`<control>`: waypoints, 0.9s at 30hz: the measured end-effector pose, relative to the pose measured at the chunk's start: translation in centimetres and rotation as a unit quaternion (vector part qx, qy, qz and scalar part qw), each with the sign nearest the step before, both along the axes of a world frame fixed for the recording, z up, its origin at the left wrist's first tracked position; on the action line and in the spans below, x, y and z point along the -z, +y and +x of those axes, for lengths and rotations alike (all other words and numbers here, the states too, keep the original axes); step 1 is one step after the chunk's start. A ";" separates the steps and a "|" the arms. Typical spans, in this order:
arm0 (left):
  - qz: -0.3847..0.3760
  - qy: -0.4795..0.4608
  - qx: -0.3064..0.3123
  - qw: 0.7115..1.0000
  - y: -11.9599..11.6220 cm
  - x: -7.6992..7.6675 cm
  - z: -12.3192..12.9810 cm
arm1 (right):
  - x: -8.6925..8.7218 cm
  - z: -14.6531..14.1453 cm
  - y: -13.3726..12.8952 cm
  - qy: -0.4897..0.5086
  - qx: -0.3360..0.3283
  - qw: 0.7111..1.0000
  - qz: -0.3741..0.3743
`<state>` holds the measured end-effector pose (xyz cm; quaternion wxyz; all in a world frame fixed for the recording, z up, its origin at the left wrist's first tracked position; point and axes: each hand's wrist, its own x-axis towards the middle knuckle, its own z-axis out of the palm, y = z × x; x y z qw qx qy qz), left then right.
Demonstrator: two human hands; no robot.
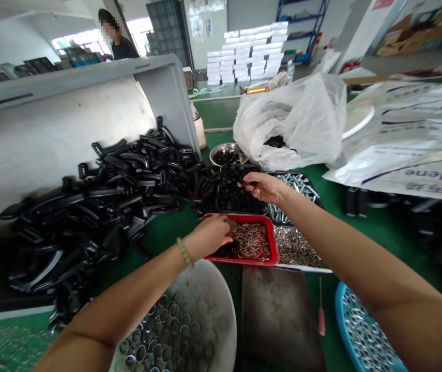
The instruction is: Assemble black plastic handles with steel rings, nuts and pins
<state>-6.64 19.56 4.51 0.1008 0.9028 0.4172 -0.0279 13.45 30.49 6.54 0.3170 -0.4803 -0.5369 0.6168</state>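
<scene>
My left hand (216,235), with a beaded bracelet at its wrist, is over the left part of a red tray (274,248) of small metal pins (252,242). Its fingers are bent round a small dark piece (231,225). Further back, my right hand (261,187) hovers at the right side of a black tray of small black parts (231,194). The right fingers are pinched together; whatever is between them is too small to make out.
Black handle-like parts (127,175) spill from a grey crate (166,82) at left. Metal rings (174,330) lie in a white basin (221,294) in front. A screwdriver (321,320), a blue basin (343,315), bolts (298,186) and plastic bags (294,119) are at right. A person (122,46) is behind.
</scene>
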 end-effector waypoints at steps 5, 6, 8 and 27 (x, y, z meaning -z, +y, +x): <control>-0.042 -0.006 0.035 0.999 -0.3 -1.4 -2.7 | -0.2 -0.6 -2.9 0.188 -0.013 0.968 -0.164; -0.048 0.012 0.042 0.998 -0.5 -1.5 -2.8 | -0.3 -0.8 -3.1 0.205 -0.013 0.963 -0.175; -0.039 0.036 0.042 0.998 -0.9 -1.4 -2.6 | -0.7 -0.9 -3.0 0.238 0.010 0.953 -0.187; 0.025 -0.154 -0.098 0.983 7.1 -2.0 -0.5 | 1.0 -0.8 -0.3 -0.384 -0.091 0.874 0.283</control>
